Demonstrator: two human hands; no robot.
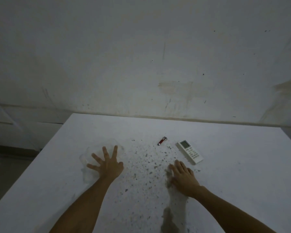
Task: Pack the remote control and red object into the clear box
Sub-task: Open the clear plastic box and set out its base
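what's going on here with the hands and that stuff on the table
A person is about to pack things into a clear box on a white speckled table. The left hand is spread over the box. The right hand lies flat on the table just short of the remote control. The small red object lies beyond it, untouched. Nothing is packed yet.

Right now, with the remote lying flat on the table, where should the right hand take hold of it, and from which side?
Grip the remote across its two long edges near the middle, coming from above. It lies flat, face up, slanted with its screen end away from the person, so the narrow width suits a pinch. The right hand rests open just short of its near end, probably the handier one.
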